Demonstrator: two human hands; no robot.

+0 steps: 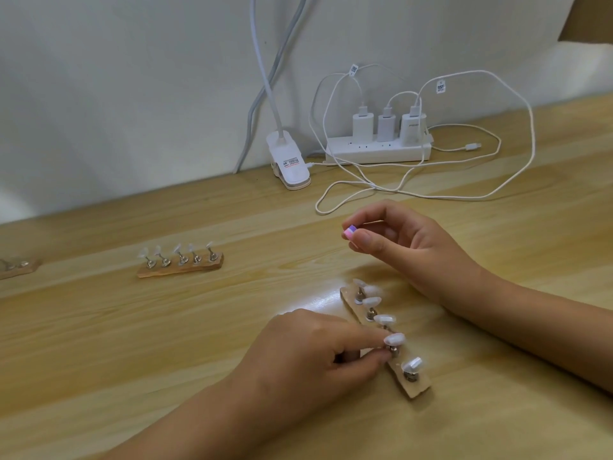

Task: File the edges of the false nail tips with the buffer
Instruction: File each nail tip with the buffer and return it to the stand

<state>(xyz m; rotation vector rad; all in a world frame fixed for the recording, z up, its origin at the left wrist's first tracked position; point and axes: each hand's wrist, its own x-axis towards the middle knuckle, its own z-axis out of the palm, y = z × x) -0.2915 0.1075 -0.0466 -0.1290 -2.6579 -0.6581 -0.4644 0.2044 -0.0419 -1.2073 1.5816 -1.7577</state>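
The left hand (pixel 308 346) pinches the metal peg (pixel 393 352) under one nail tip (pixel 395 338) on the holder (pixel 414 391), toward the near edge of the desk (pixel 166 327), likely steadying it for filing. The right hand (pixel 398 237) pinches the buffer (pixel 350 232) above, clear of the holder, probably ready to descend.

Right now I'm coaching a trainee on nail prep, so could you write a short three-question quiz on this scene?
1. True or false: the right hand holds the buffer clear of the nail tips.
2. How many nail tips stand on the near wooden strip? A three, B five, C seven.
3. Fill in: the left hand pinches the metal stand of the ___ tip from the near end.
Key: 1 true; 2 B; 3 second.
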